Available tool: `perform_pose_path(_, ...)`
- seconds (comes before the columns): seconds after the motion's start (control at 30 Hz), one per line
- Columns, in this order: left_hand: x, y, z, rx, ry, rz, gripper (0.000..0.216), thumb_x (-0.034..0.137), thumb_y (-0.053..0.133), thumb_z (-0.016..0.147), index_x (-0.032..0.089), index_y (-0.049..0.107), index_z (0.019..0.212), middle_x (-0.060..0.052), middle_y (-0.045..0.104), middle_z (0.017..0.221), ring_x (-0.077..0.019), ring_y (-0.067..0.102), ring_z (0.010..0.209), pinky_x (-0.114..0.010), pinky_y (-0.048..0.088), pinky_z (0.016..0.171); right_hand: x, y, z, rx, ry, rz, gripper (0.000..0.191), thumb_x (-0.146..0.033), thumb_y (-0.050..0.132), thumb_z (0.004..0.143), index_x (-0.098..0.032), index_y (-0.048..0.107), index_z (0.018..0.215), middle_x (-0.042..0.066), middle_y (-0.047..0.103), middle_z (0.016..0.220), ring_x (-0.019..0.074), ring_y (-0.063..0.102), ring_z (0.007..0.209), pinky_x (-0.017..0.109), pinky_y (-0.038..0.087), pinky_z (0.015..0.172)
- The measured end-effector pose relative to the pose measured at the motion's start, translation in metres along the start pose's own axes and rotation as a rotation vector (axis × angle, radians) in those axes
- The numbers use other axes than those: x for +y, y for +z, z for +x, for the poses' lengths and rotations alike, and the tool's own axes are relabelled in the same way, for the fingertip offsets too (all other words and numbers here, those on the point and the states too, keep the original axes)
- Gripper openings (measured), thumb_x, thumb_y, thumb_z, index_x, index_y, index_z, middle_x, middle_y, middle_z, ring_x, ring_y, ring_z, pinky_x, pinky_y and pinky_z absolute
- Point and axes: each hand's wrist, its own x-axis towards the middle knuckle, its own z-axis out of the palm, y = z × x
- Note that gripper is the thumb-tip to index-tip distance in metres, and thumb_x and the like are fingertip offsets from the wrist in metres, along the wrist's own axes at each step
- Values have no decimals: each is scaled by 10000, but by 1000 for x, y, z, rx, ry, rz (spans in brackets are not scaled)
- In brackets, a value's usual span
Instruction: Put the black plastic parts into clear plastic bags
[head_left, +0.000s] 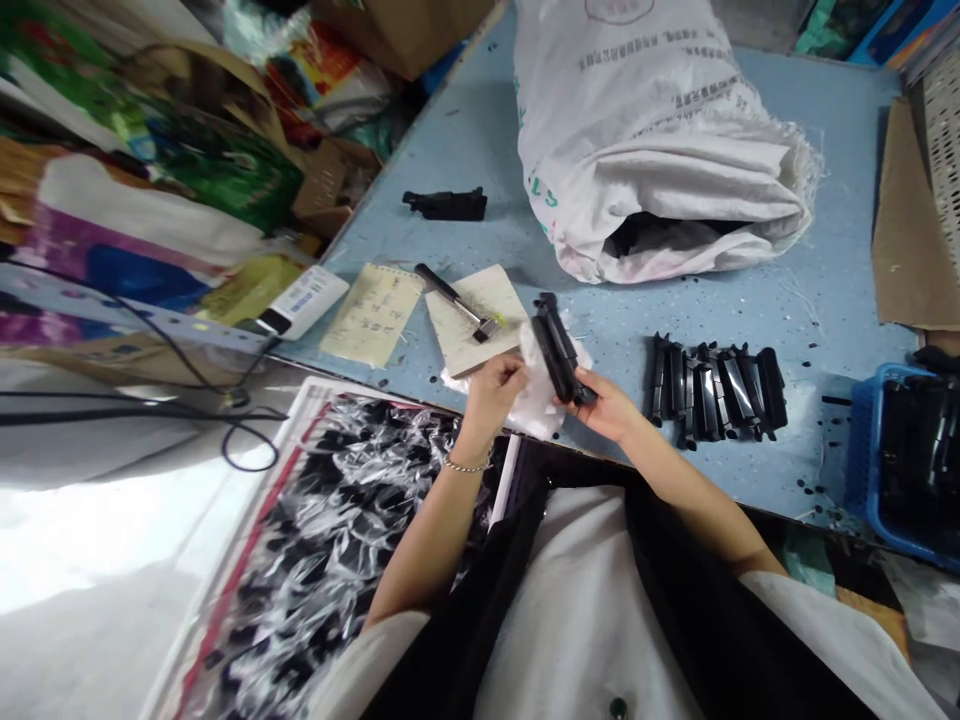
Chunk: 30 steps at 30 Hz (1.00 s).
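Note:
My right hand [606, 405] grips a long black plastic part [555, 350] by its near end, holding it tilted over the bench. To its left, my left hand [495, 392] is closed in a pinch beside thin white plastic film [534, 405]; whatever is between those fingertips is too small to make out. Just beyond my left hand lies a hammer [461, 303] with a black handle, resting on a pale worn block [480, 345]. A row of several similar black parts [716, 390] lies to the right of my right hand.
A large white woven sack [637, 120] takes up the back of the blue bench [480, 130]. One black part [446, 204] lies far left, near a handwritten paper [373, 315]. At right stands a blue basket [862, 450] of black parts. Below left, a box [300, 470] holds many plastic-wrapped pieces.

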Motion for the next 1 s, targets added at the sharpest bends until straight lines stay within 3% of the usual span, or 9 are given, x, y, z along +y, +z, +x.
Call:
perform_pose_path(0.1, 3, -12, -6, 78, 122, 49, 160, 311, 647, 801, 195, 682, 905, -55, 695, 910, -190, 655, 830, -328, 534, 794, -5, -9, 1, 52, -13, 41, 276, -358, 848, 779, -179, 689, 917, 22, 757, 852, 163, 728, 700, 220, 573, 533)
perform_pose_path(0.17, 9, -16, -9, 12, 254, 203, 189, 238, 586, 823, 202, 725, 946, -89, 715, 1057, -240, 664, 1056, -397, 513, 985, -7, -12, -1, 66, -23, 19, 297, -375, 850, 773, -176, 694, 929, 28, 754, 858, 164, 727, 707, 225, 572, 540)
perform_pose_path(0.23, 14, -18, -10, -62, 299, 284, 236, 219, 558, 839, 204, 751, 974, -100, 720, 1116, -262, 649, 1142, -426, 475, 1070, -8, -13, -4, 97, -56, -21, 304, -376, 869, 742, -178, 692, 889, 18, 737, 813, 160, 714, 693, 249, 590, 600)
perform_pose_path(0.3, 17, -18, -9, -70, 222, 197, 231, 259, 613, 847, 198, 736, 1032, -87, 732, 1033, -243, 685, 1025, -401, 523, 988, -10, -10, -9, 134, -117, -86, 329, -394, 897, 687, -183, 687, 828, 3, 716, 771, 161, 701, 685, 261, 583, 625)
perform_pose_path(0.37, 18, -17, -5, -25, 103, 10, 287, 294, 725, 801, 191, 682, 1066, -46, 719, 879, -190, 692, 839, -326, 556, 812, -12, -6, -16, 151, -205, -152, 361, -435, 910, 646, -191, 687, 791, -9, 705, 772, 155, 690, 680, 254, 556, 619)
perform_pose_path(0.47, 16, -10, -1, -3, -15, -237, 403, 269, 830, 699, 188, 603, 1021, 8, 683, 744, -136, 659, 691, -243, 510, 659, -15, 1, -30, 101, -307, -209, 375, -494, 882, 672, -204, 709, 834, -14, 701, 820, 147, 687, 709, 244, 519, 628)
perform_pose_path(0.6, 13, 3, -1, -89, -70, -432, 442, 220, 839, 648, 189, 590, 1012, -6, 717, 815, -149, 692, 783, -264, 533, 735, -11, 13, -44, -58, -248, -273, 381, -533, 814, 752, -201, 715, 910, 15, 705, 842, 170, 696, 766, 265, 508, 642)
perform_pose_path(0.8, 5, 5, -4, 70, -42, -496, 402, 221, 830, 665, 203, 569, 971, 11, 693, 783, -123, 664, 711, -233, 515, 671, -6, 19, -50, -59, -239, -235, 401, -562, 828, 726, -212, 729, 895, 34, 717, 829, 193, 695, 782, 279, 514, 643)
perform_pose_path(1.0, -1, 11, -13, 57, 29, -404, 377, 204, 766, 706, 213, 546, 1013, -10, 718, 882, -151, 703, 789, -281, 564, 735, 3, 30, -26, -149, -161, -251, 412, -535, 864, 694, -192, 722, 874, 16, 712, 805, 160, 686, 718, 259, 528, 634)
